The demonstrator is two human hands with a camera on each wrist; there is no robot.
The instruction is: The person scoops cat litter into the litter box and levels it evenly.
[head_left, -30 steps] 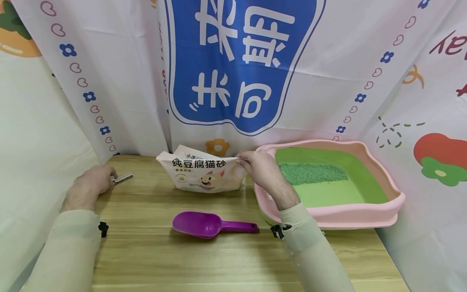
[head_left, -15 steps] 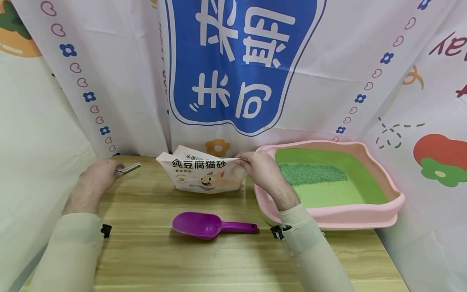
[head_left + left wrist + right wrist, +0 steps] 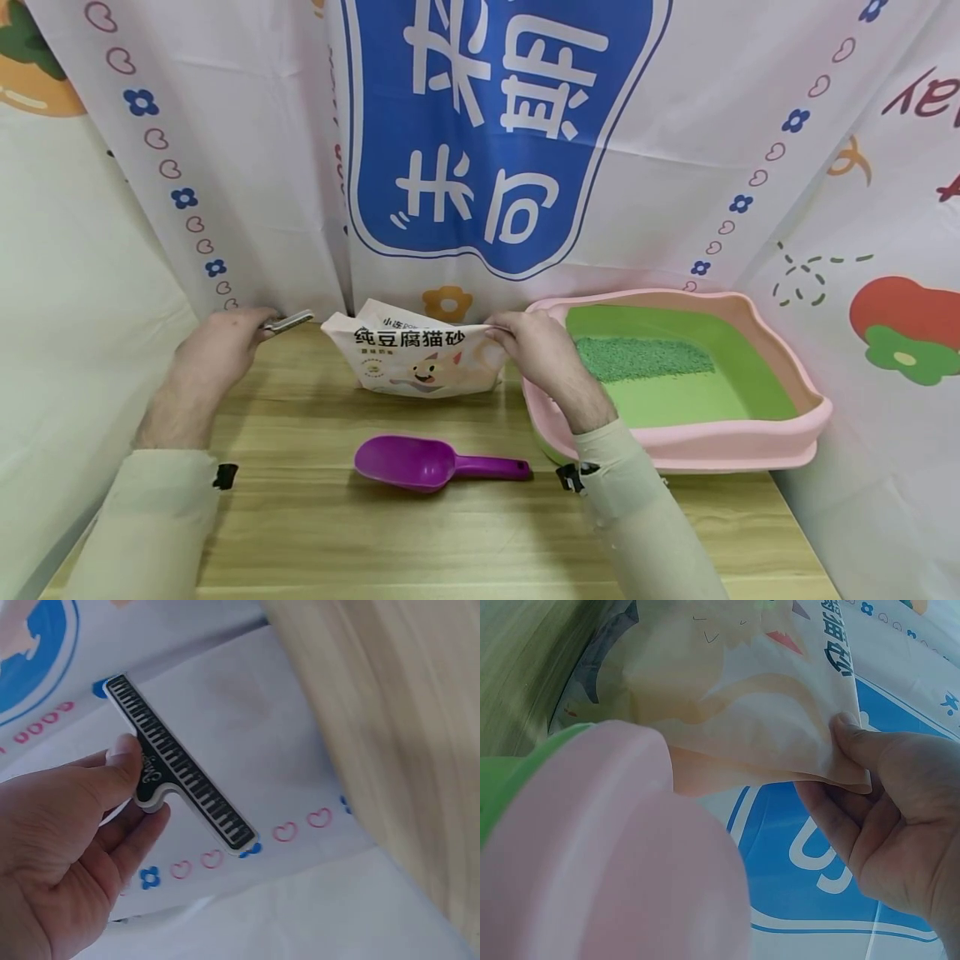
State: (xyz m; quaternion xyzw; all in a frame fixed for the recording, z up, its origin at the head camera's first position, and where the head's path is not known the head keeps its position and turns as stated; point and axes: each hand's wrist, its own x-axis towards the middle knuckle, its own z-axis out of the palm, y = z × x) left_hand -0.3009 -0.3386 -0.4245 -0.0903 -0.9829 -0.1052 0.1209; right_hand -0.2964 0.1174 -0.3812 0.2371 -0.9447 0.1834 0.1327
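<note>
My left hand [image 3: 213,358] is raised over the table's back left corner. Thumb and fingers pinch a T-shaped black-and-white clip [image 3: 180,763] with a piano-key print, its long bar pointing away from the hand in the left wrist view. A pale cat litter bag [image 3: 427,365] with a cartoon cat stands at the back centre, its top folded partly over. My right hand [image 3: 543,350] grips the bag's upper right corner; in the right wrist view, the thumb lies on the printed face and the fingers are behind the edge.
To the right stands a pink-rimmed litter box [image 3: 720,446] with green litter [image 3: 645,357] spread on its green floor. A purple scoop [image 3: 427,463] lies on the wooden table [image 3: 390,542] in front of the bag. Printed curtains [image 3: 285,167] close off the back and sides.
My left hand has risen and moved right, towards the bag, carrying the clip. The right hand and the bag have stayed in place.
</note>
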